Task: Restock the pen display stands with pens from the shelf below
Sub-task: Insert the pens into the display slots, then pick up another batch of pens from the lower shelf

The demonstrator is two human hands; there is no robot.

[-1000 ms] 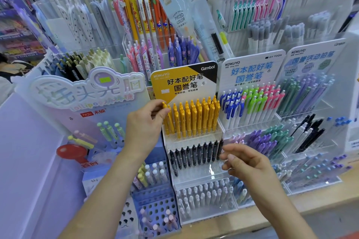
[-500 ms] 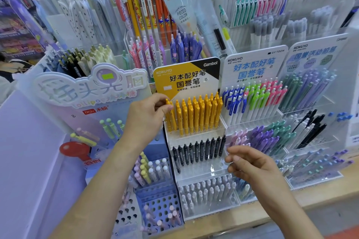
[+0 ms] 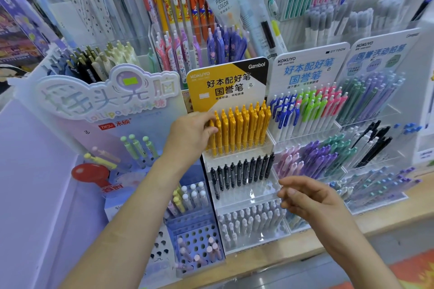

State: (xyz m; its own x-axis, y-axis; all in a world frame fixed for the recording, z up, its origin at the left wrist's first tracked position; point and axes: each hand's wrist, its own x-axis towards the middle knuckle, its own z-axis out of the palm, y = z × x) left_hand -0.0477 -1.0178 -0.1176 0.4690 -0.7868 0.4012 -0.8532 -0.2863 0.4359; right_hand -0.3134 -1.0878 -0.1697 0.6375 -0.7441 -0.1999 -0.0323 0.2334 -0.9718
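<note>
The left hand (image 3: 191, 132) pinches the leftmost yellow pen (image 3: 213, 144) in the top row of the stand (image 3: 236, 158), long axis upright, clicker toward 12 o'clock; the right hand (image 3: 310, 197) hovers slack and empty at 5 o'clock.

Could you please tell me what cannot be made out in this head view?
Head view:
- How many yellow pens the left hand pinches: its fingers cover them.
- Small print on the yellow Kokuyo sign: too small.
- Anything below the wooden counter: cut off by bottom edge.

Bare forearms (image 3: 131, 213), left hand (image 3: 190, 134), right hand (image 3: 312, 197)
</note>
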